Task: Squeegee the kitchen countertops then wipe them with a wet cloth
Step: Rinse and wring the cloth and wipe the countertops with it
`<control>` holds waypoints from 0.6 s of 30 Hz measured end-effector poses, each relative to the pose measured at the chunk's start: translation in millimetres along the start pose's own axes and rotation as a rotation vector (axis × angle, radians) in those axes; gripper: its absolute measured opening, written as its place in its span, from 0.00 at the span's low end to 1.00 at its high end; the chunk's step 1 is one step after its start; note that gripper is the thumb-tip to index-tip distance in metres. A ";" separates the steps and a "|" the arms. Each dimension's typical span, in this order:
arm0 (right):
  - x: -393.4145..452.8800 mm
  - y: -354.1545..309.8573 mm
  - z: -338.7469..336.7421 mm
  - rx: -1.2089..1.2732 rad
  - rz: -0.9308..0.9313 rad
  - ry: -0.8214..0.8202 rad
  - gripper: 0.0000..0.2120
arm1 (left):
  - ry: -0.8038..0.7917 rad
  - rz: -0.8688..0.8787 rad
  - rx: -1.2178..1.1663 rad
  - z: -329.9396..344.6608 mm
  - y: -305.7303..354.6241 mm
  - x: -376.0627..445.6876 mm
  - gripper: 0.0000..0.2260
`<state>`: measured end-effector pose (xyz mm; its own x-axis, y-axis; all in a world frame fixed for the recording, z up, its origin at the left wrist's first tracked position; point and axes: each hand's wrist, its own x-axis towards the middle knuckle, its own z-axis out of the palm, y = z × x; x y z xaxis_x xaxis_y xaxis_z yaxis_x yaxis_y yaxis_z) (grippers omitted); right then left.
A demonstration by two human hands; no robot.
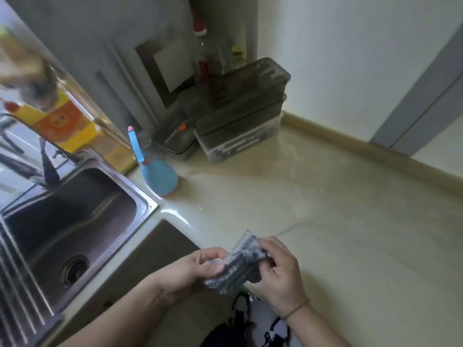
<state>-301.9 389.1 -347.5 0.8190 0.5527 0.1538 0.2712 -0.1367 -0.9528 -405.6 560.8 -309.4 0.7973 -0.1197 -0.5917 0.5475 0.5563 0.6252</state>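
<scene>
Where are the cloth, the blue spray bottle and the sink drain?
cloth (241, 264), head view, middle of the bunched fabric between both hands
blue spray bottle (159, 177), head view, its rounded body
sink drain (75, 270), head view, the strainer opening

The countertop (313, 201) is a pale, stone-like slab, smooth and glossy, with a wet sheen near the sink (75, 221). The sink, set into the countertop's left end, is brushed stainless steel with a dull satin shine. Held just off the countertop's front edge, the cloth (240, 264) is a grey, ribbed, nubbly fabric, matt and crumpled. Beside the sink's far corner the spray bottle (157, 175) is smooth blue plastic, slightly shiny. At the countertop's back stand stacked storage boxes (238, 116) of dark translucent and clear plastic. The wall behind them is matt white.
</scene>
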 end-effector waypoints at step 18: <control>26.5 5.3 27.7 0.451 0.504 -0.520 0.24 | 0.155 0.123 -0.014 -37.3 13.2 -5.9 0.19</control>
<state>-292.7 425.9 -355.7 0.4216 0.8358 -0.3516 -0.3813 -0.1884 -0.9051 -412.6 599.5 -316.7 0.8086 0.0774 -0.5832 0.4437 0.5708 0.6909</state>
